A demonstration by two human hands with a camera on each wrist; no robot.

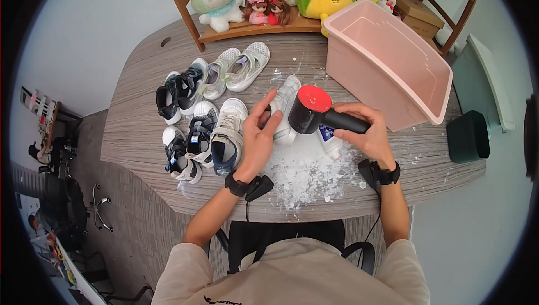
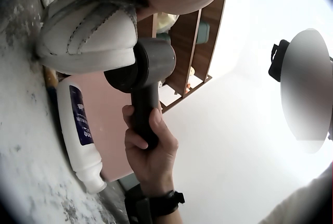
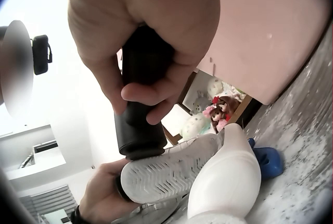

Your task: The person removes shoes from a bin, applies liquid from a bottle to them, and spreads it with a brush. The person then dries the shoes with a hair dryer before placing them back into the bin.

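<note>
My left hand [image 1: 259, 139] grips a white shoe [image 1: 287, 93] with grey stitched trim, its fingers partly hidden at the opening. The shoe's ridged sole [image 3: 164, 177] shows in the right wrist view. My right hand [image 1: 368, 128] is curled round the handle of a black hair-dryer-shaped device [image 2: 148, 65] with a red round end [image 1: 314, 98]. The device's drum lies right at the shoe's toe in the left wrist view. Below the device, a white bottle [image 1: 331, 142] with a dark blue label lies on the table in white powdery residue [image 1: 303, 179].
Several small shoes [image 1: 202, 134] stand in two rows at the left of the table [image 1: 135, 80]. A large pink bin [image 1: 365, 75] is at the back right, with a dark green bin [image 1: 469, 136] beyond. Plush toys [image 1: 219, 2] fill the wooden shelf [image 1: 252, 31] behind.
</note>
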